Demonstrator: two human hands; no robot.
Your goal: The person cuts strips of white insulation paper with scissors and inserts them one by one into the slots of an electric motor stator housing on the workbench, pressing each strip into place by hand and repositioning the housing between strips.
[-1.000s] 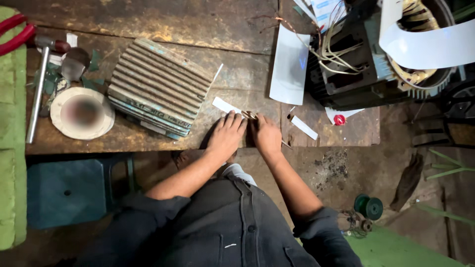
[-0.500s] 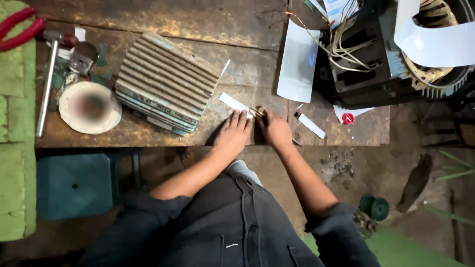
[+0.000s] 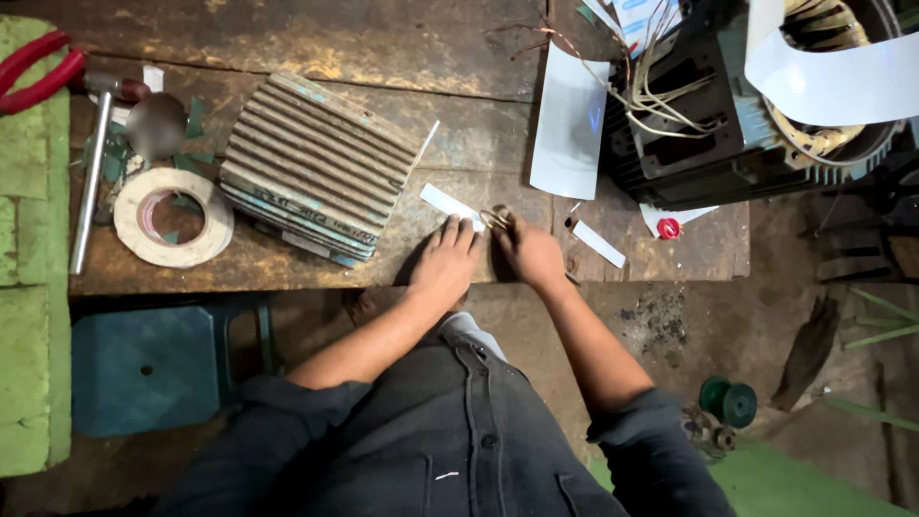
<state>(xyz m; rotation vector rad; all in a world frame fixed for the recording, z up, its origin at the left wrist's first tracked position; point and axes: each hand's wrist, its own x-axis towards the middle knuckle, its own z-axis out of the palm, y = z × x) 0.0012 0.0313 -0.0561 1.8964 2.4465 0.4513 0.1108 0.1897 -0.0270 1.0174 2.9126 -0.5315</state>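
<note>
- My left hand point(image 3: 445, 266) lies flat, pinning the white paper strip point(image 3: 452, 207) to the wooden bench point(image 3: 459, 105).
- My right hand point(image 3: 532, 254) pinches the scissors point(image 3: 496, 218) at the strip's end.
- Cut strips point(image 3: 599, 244) lie nearby; I judge this one uncut.

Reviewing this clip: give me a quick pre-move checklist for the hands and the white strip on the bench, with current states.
1. Left hand flat on the white strip: ok.
2. Right hand on the scissors: ok; grip hidden, cannot tell.
3. Scissor blades open or shut: cannot tell.
4. Strip lies flat on the wooden bench: ok.
5. Ribbed block apart from both hands: ok.
6. Tape roll out of the way at the left: ok.
</note>
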